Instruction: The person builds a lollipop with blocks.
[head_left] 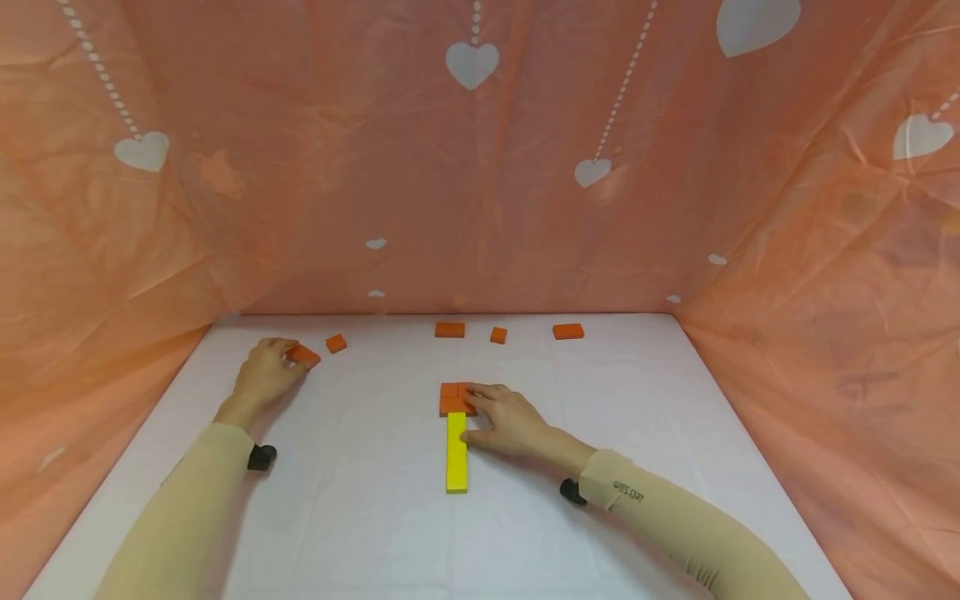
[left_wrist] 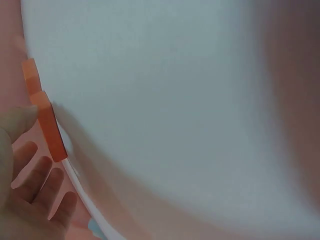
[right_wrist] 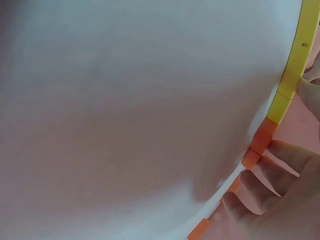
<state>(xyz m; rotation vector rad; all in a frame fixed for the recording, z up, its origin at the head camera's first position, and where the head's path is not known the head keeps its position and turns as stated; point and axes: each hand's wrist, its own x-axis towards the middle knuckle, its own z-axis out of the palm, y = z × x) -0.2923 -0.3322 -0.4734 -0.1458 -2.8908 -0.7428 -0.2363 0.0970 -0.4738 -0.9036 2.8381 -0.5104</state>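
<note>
My left hand is at the far left with its fingers around an orange rectangular block; in the left wrist view the thumb meets that block while the other fingers spread behind it. In the middle, orange blocks are fitted side by side into a flat square. A yellow strip runs from its near edge towards me; the right wrist view shows a seam across the yellow. My right hand lies at the right of these, fingertips on the orange square and thumb at the strip's side.
A small orange block lies just right of my left hand. Along the back are an orange rectangle, a small orange square and another rectangle. A pink curtain with hearts encloses the white table.
</note>
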